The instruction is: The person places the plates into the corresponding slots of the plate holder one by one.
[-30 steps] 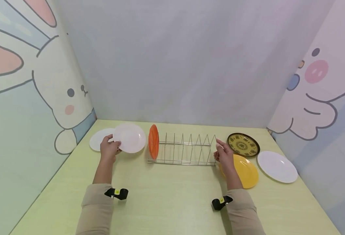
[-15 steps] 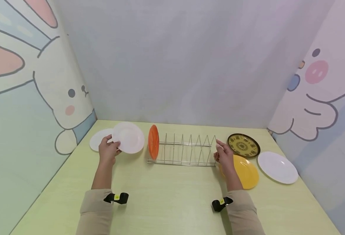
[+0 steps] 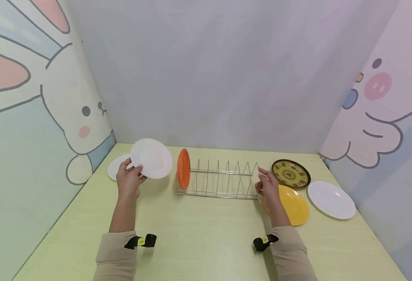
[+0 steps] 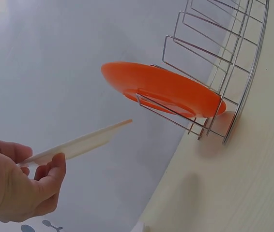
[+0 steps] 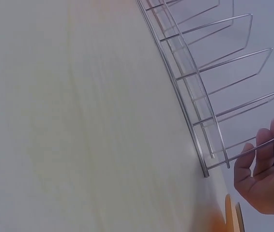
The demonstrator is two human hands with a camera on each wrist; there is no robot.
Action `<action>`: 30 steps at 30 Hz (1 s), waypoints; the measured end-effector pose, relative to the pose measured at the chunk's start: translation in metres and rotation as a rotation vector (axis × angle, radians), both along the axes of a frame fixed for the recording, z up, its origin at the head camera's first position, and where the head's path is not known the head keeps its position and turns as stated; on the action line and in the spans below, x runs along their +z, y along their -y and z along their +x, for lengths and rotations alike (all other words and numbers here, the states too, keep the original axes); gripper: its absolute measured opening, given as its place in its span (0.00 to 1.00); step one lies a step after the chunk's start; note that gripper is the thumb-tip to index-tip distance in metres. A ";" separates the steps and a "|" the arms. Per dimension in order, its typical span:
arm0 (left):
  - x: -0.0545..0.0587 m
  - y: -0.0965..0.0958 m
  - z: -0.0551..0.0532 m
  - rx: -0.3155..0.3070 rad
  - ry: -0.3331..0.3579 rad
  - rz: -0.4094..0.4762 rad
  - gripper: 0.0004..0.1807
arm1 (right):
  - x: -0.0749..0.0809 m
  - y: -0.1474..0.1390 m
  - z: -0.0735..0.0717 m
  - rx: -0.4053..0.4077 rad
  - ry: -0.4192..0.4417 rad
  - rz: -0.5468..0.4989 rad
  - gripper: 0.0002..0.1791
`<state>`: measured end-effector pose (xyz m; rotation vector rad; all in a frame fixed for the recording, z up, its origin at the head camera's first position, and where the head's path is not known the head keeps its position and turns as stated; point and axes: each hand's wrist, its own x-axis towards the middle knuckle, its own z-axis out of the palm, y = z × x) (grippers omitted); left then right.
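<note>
My left hand (image 3: 128, 180) pinches the edge of a white plate (image 3: 152, 158), thumb on one face and fingers beneath. The plate is tilted above the table, left of the wire dish rack (image 3: 223, 195); the left wrist view shows this plate (image 4: 79, 146) nearly edge-on. An orange plate (image 3: 183, 169) stands upright in the rack's leftmost slot. At the rack's right end my right hand (image 3: 268, 186) holds the end wire; in the right wrist view its fingers (image 5: 264, 152) curl about that wire.
Another white plate (image 3: 114, 168) lies behind the left hand, partly hidden. Right of the rack lie a yellow plate (image 3: 293, 205), partly under the right arm, a patterned dark-rimmed plate (image 3: 290, 173) and a white oval plate (image 3: 331, 200). Walls (image 3: 206, 78) enclose the table (image 3: 206, 242).
My left hand has raised the white plate a little and tipped it more steeply. The right hand stays at the rack's end wire, and the rack has not moved.
</note>
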<state>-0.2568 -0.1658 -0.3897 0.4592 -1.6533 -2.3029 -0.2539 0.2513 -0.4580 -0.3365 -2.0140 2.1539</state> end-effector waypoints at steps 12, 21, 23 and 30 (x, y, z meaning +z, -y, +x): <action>0.018 -0.013 0.017 0.026 -0.116 0.100 0.23 | -0.001 0.000 -0.004 -0.001 -0.012 -0.015 0.16; 0.027 -0.027 0.026 0.017 -0.210 0.094 0.23 | 0.001 -0.002 -0.003 -0.001 -0.037 -0.018 0.17; 0.028 -0.030 0.028 0.008 -0.221 0.098 0.23 | 0.000 -0.002 -0.002 -0.002 -0.028 -0.013 0.17; 0.031 -0.038 0.036 0.015 -0.272 0.115 0.22 | -0.003 -0.001 -0.001 0.008 -0.012 -0.017 0.17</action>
